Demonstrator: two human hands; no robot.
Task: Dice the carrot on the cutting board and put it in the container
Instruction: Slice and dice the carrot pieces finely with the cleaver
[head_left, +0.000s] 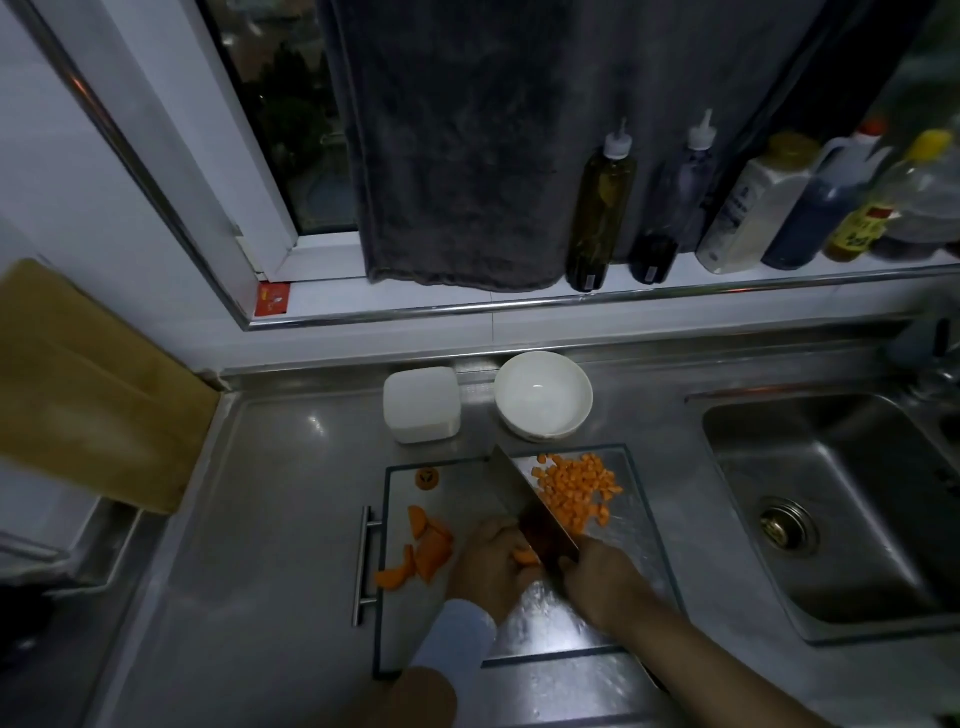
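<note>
On the far left of the steel tabletop (270, 519) a wooden board (88, 384) leans against the wall, out of the way. Next comes the glass cutting board (457, 493), with its metal handle (366, 564) turned to the left. The carrot top (427, 477) lies alone in the far left corner, probably put aside as waste. Several large carrot pieces (423, 551) wait on the left side of the board, near the left hand (491, 564), so they are easy to take next. This hand is closed on one carrot piece (525, 557), with the fingers curled, I think to keep the tips away from the blade. The cleaver (535, 512) stands just beside these fingers, and the right hand (602, 582) is clamped around its handle. To the right of the blade lies the pile of carrot dice (574, 491), kept apart from the uncut pieces. Behind the board, the white square container (422, 405) and the white bowl (543, 397) stand close together, both without carrot, so the moving step is not yet done. On the far right is the sink (831, 509).
</note>
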